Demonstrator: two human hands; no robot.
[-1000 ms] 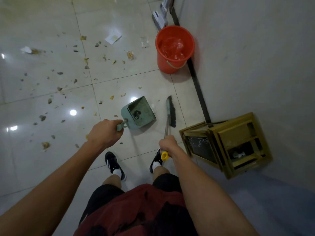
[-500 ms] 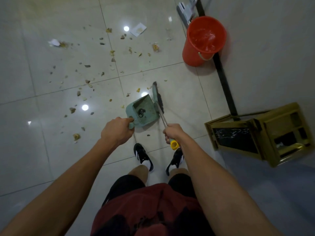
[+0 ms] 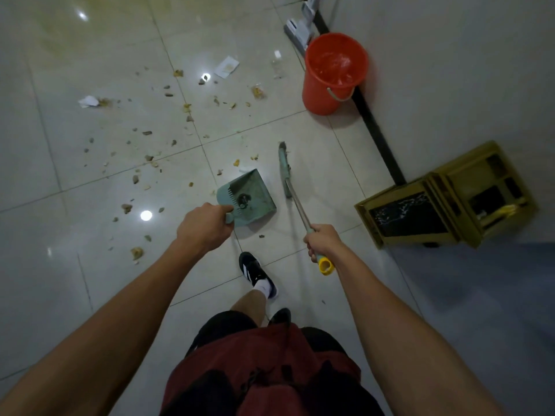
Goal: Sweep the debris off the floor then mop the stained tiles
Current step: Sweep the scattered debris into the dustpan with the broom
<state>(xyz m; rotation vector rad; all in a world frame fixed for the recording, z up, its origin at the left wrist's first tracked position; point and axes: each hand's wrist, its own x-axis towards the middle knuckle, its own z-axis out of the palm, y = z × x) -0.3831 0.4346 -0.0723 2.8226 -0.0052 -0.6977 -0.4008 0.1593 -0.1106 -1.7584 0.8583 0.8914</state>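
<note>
My left hand [image 3: 204, 228] grips the handle of a green dustpan [image 3: 250, 199], which hangs just above the glossy tiles with its mouth toward the debris. My right hand [image 3: 322, 240] holds the metal shaft of a broom [image 3: 285, 168] near its yellow end cap; the green broom head sits just right of the dustpan. Debris [image 3: 168, 139] of small brown and yellow scraps and bits of white paper lies scattered over the tiles ahead and to the left. A red bucket [image 3: 333, 70] holding water stands by the wall, with a mop [image 3: 300, 28] behind it.
A gold-coloured bin [image 3: 444, 202] lies tipped on its side against the right wall. The wall with its dark skirting strip [image 3: 378, 136] runs along the right. My feet in black shoes [image 3: 255, 270] stand just behind the dustpan.
The broom head has swung from touching the dustpan out to its right. I have stepped forward, and my view has turned so the bucket and bin sit more centrally.
</note>
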